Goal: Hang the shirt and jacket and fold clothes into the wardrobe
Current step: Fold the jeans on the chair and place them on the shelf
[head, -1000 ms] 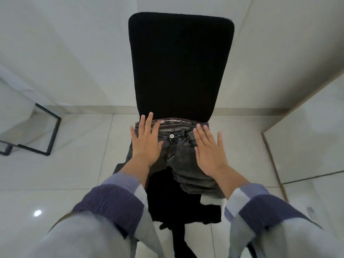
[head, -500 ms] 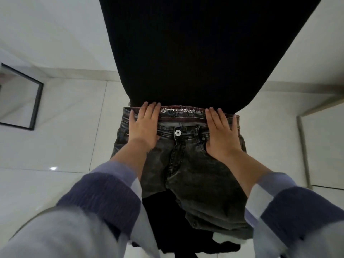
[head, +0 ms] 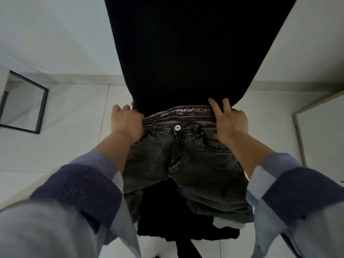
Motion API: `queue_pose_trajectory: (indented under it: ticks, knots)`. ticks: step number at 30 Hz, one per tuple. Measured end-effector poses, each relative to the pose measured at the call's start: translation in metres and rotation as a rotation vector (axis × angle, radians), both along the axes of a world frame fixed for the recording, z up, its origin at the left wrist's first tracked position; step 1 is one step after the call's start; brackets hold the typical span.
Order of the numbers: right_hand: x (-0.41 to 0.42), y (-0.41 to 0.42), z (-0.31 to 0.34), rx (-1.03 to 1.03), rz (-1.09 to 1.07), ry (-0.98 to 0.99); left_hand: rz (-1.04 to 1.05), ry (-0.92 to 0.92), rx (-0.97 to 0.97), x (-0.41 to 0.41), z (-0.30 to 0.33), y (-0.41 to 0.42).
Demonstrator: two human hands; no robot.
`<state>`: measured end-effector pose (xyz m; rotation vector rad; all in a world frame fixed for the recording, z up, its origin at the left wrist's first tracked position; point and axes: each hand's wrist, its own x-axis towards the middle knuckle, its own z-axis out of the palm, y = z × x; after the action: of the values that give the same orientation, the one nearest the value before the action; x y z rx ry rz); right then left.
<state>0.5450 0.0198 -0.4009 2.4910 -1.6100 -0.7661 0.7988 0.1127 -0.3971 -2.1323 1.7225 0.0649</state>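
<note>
Your left hand (head: 126, 123) and right hand (head: 229, 121) each grip a side of the waistband of the dark grey jeans (head: 186, 164), fingers curled over its edge. The jeans lie on the seat of the black chair (head: 186, 53), waistband against its backrest. Inside the waistband you can read "MAN"; the letters before it are unclear.

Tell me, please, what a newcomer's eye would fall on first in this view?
Probably the dark grey jeans at the centre, lying on a black chair with the waistband against its tall backrest. Next come the two hands at the waistband corners: the left hand grips one side, the right hand the other.
</note>
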Motion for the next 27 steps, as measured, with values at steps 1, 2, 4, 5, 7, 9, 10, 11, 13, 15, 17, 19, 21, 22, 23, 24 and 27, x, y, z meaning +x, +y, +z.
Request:
queue_pose_trajectory:
  ticks: [1,2,4,5,7,9,10,11,13,15,17,19,21,22,23,24,27]
  knots:
    - [0.000,0.006,0.009,0.008,-0.022,0.015,-0.025,0.010,-0.024,-0.002,0.010,0.008]
    - [-0.001,0.011,0.018,0.029,-0.055,0.017,-0.034,0.014,-0.033,-0.004,0.020,0.015]
    - [-0.004,0.024,0.035,0.055,-0.124,-0.003,-0.025,-0.002,-0.034,-0.008,0.039,0.030]
    - [-0.005,0.031,0.045,0.035,-0.127,-0.021,-0.026,-0.015,-0.034,-0.008,0.048,0.038]
    - [-0.008,0.045,0.070,-0.081,-0.066,-0.048,-0.027,-0.023,-0.046,-0.008,0.066,0.055]
    - [-0.014,0.063,0.095,-0.189,0.011,-0.015,-0.006,0.013,-0.074,-0.008,0.089,0.074]
    - [-0.019,0.073,0.107,-0.215,0.027,-0.016,0.009,0.045,-0.101,-0.008,0.101,0.085]
    - [-0.025,0.084,0.118,-0.229,0.034,-0.042,0.018,0.074,-0.135,-0.009,0.114,0.096]
    - [-0.033,0.107,0.140,-0.206,-0.002,-0.138,0.018,0.104,-0.195,-0.013,0.140,0.118]
    - [-0.042,0.132,0.164,-0.166,-0.087,-0.256,0.013,0.116,-0.245,-0.019,0.164,0.141]
    - [-0.052,0.155,0.188,-0.168,-0.129,-0.347,0.019,0.141,-0.295,-0.030,0.189,0.162]
    - [-0.062,0.179,0.211,-0.201,-0.159,-0.445,0.028,0.166,-0.335,-0.044,0.213,0.182]
    - [-0.068,0.198,0.232,-0.196,-0.233,-0.586,0.058,0.179,-0.344,-0.057,0.233,0.193]
    - [-0.072,0.212,0.246,-0.197,-0.280,-0.658,0.067,0.179,-0.352,-0.065,0.247,0.202]
    - [-0.076,0.225,0.258,-0.203,-0.322,-0.720,0.074,0.182,-0.359,-0.074,0.261,0.209]
    - [-0.080,0.237,0.271,-0.215,-0.351,-0.771,0.080,0.190,-0.377,-0.083,0.276,0.215]
    - [-0.092,0.267,0.311,-0.257,-0.393,-0.883,0.103,0.275,-0.446,-0.111,0.320,0.231]
